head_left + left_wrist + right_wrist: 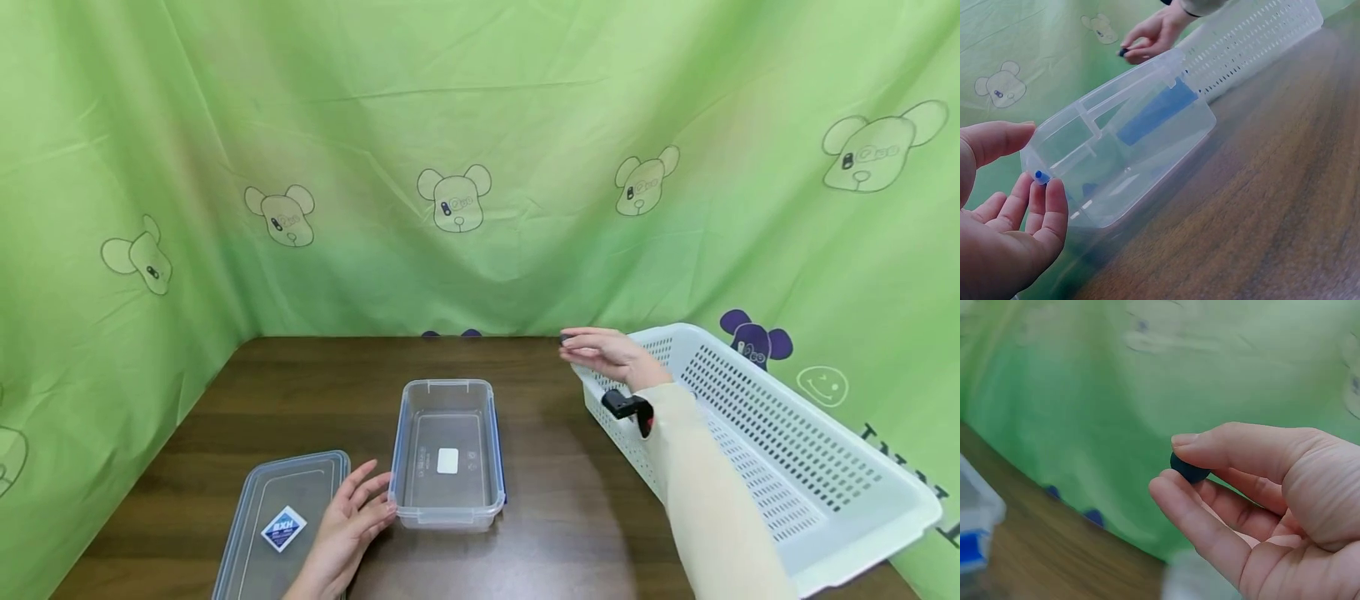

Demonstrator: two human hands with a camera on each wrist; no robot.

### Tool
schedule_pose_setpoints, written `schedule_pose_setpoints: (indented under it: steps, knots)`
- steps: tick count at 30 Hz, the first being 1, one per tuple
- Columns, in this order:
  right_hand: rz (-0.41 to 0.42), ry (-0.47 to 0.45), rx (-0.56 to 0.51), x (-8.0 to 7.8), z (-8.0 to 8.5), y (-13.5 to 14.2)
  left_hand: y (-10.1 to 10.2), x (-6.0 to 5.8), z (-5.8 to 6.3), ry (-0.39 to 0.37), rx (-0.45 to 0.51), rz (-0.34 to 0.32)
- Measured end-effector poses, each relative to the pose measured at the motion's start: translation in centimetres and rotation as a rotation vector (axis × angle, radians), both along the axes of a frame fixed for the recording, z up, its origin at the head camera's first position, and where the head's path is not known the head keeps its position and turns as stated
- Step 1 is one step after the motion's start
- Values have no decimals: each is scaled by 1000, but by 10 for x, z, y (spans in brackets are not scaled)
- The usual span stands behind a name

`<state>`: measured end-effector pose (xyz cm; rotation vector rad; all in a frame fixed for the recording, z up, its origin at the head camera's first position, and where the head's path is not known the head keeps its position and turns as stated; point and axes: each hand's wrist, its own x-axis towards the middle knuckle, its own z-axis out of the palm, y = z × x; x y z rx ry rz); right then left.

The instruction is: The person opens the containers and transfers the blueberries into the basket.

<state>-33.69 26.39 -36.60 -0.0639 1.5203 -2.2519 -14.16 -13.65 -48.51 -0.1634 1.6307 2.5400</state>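
My right hand (603,354) pinches a small dark ball (1190,469) between thumb and fingertips, in the air above the near-left end of a white basket's far rim. Its lower side is partly hidden by the fingers. My left hand (347,525) lies beside a clear plastic container (450,433), fingertips touching its left side near the front corner, thumb and fingers spread loosely. In the left wrist view the container (1141,144) shows a blue clip on its side. The container stands upright without its lid.
A clear lid (255,533) with a blue-edged rim and a diamond sticker lies left of the container, partly behind the left hand. The white perforated basket (780,417) stands at the right, under the right forearm. A green patterned curtain (450,275) hangs behind the wooden table (322,392).
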Motion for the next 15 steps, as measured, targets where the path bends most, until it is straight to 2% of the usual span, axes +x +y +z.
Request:
schedule_pose_setpoints:
  steps: [5, 8, 11, 15]
  knots:
    - [-36, -64, -101, 4, -2, 46, 1, -2, 1, 12, 0, 5]
    - [-24, -78, -111, 8, -10, 70, 1, -2, 1, 11, 0, 7]
    - [-10, -95, -63, 11, -20, 90, 0, -1, 0, 5, 2, 6]
    - [-10, -124, 80, 13, -32, 107, 0, -1, 0, 12, 2, 0]
